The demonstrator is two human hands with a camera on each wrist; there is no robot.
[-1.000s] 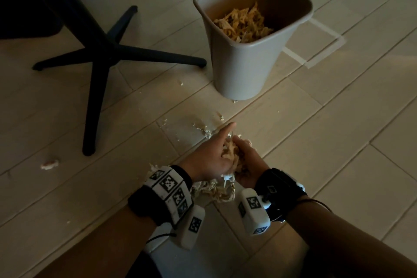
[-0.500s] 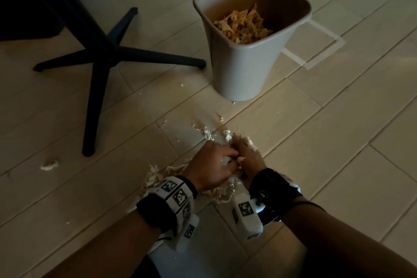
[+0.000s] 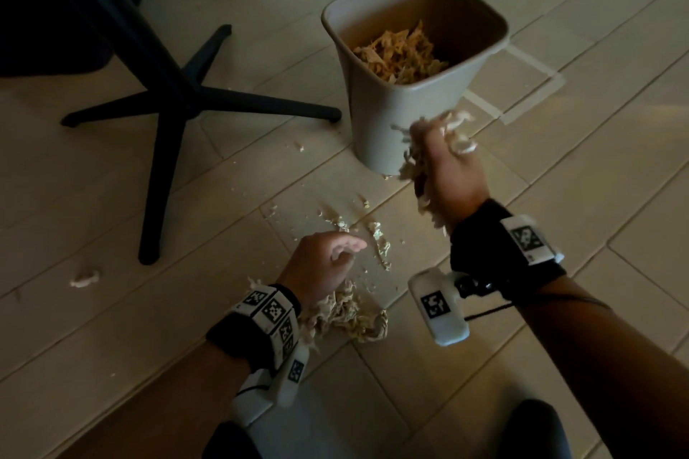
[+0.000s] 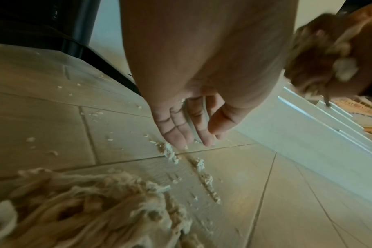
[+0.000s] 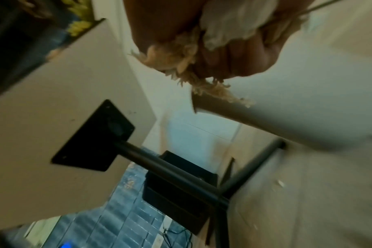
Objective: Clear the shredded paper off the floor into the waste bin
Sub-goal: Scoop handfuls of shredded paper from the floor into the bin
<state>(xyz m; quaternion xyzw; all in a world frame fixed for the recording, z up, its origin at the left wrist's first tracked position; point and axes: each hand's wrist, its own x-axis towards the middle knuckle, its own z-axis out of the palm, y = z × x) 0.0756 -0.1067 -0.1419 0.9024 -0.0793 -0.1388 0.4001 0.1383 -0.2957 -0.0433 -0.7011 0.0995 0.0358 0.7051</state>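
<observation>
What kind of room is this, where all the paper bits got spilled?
Probably an office or study, though I can't be sure. There's a black star-shaped furniture base on a pale plank floor, a beige waste bin of shredded paper, and tape marks.

Looks like an office: pale plank floor [image 3: 559, 175], black star-base pedestal [image 3: 175, 97] under a bench [image 5: 42, 104], beige waste bin [image 3: 391, 123], tape marks [image 3: 529, 93].

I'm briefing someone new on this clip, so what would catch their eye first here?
First, the right hand, raised in front of the waste bin, gripping a fistful of shredded paper. The bin already holds a mound of shreds. Nearer, the left hand hangs open over a clump of shreds lying on the tiled floor.
</observation>
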